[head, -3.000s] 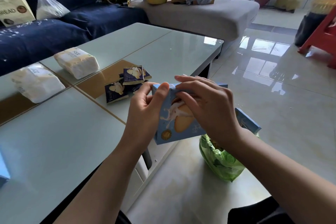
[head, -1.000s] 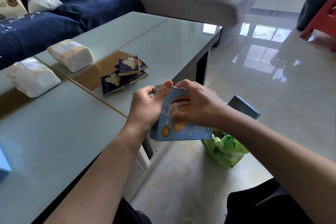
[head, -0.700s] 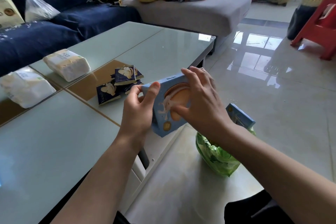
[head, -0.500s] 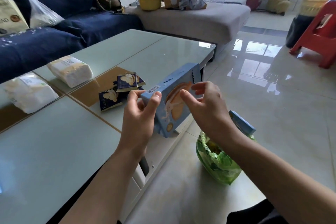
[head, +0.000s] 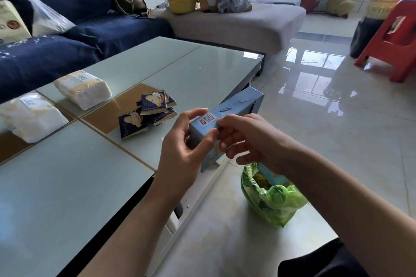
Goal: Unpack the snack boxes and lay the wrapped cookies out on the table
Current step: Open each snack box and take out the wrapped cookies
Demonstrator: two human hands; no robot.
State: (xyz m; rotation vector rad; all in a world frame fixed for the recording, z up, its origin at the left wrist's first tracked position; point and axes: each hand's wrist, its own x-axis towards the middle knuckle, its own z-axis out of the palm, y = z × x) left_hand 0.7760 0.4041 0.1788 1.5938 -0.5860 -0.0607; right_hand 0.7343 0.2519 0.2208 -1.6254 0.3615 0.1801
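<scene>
Head view shows the task partway done: a small heap of wrapped cookies (head: 147,114), about 4 dark-blue packets overlapping one another, already lies on the table (head: 67,186), just left of the snack box (head: 227,114). That light-blue box is held tilted above the table's near edge, barcode side up, and looks not yet emptied; whether its far end is open is hard to tell. The left hand (head: 182,148) curls round the box's near end, thumb across one face. The right hand (head: 245,139) pinches the same end with its fingertips, apparently working at the flap. Still to do, I judge: open this box, tip out its packets and spread the heap flat. Below the box, a green plastic bag (head: 270,198) on the floor holds another blue carton. Left of the cookies lie 2 white tissue packs (head: 83,89), which take up table space but block nothing.
</scene>
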